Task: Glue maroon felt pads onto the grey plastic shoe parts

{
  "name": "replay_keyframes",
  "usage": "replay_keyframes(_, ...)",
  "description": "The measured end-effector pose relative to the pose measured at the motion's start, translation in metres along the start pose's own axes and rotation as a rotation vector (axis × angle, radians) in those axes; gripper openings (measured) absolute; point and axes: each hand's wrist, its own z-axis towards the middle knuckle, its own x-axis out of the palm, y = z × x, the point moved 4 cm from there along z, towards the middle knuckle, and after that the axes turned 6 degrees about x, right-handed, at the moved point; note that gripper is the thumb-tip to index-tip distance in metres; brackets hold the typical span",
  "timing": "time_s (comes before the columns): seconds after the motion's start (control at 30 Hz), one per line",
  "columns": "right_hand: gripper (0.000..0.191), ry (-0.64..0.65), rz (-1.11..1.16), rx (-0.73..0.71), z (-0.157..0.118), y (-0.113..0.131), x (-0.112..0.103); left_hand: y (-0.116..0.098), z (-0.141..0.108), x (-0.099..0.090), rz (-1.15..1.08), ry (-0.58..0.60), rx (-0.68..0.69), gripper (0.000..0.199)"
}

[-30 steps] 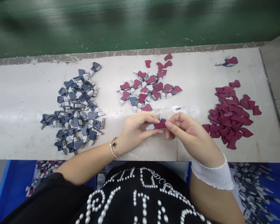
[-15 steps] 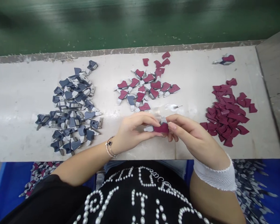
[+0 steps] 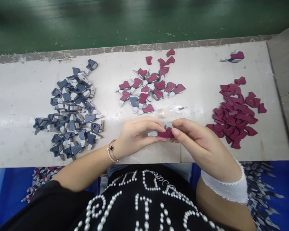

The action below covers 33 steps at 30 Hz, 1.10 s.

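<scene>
Just above the table's front edge, my left hand is closed on the left end of a grey plastic part with a maroon cover piece. The thumb and fingers of my right hand pinch the same part at its right end. Fingers hide some of the part. Beyond the hands lies a clear bottle with a thin metal needle tip. Behind it is a cluster of grey parts with maroon covers, and among them one blue-grey part shows no maroon cover.
A pile of blue-grey and light grey parts spreads on the left. Loose maroon pieces are heaped on the right. One covered part lies apart at the far right. Blue bins with parts sit below the front edge.
Both hands stay closed on the part, with slight finger movement and a small turn of the part. The whole view has shifted a little.
</scene>
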Motion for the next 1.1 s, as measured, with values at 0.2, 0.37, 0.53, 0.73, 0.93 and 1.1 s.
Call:
replay_keyframes(0.2, 0.018, 0.003, -0.058, -0.059, -0.0005, 0.0035, -0.0015, -0.0013, 0.0023, -0.001, -0.002, 0.007, 0.034, 0.024)
replay_keyframes(0.37, 0.016, -0.015, -0.115, -0.105, 0.0006, 0.0053, -0.0017, -0.0027, 0.002, -0.001, -0.014, 0.022, 0.026, 0.023)
replay_keyframes(0.53, 0.02, -0.06, -0.179, -0.109, -0.0009, 0.0085, -0.0012, -0.0025, 0.0011, -0.0002, -0.036, 0.022, 0.011, 0.024)
replay_keyframes(0.73, 0.014, -0.035, -0.141, -0.14, -0.003, 0.0088, -0.0019, -0.0042, 0.0042, -0.0005, -0.078, 0.021, 0.02, 0.022)
replay_keyframes(0.93, 0.014, -0.025, -0.145, -0.148, -0.0035, 0.0094, -0.0035, -0.0057, 0.005, -0.0017, -0.082, 0.021, 0.037, 0.023)
replay_keyframes(1.1, 0.014, -0.018, -0.168, -0.153, -0.0041, 0.0102, -0.0055, -0.0052, 0.0058, -0.0023, -0.072, 0.017, 0.036, 0.022)
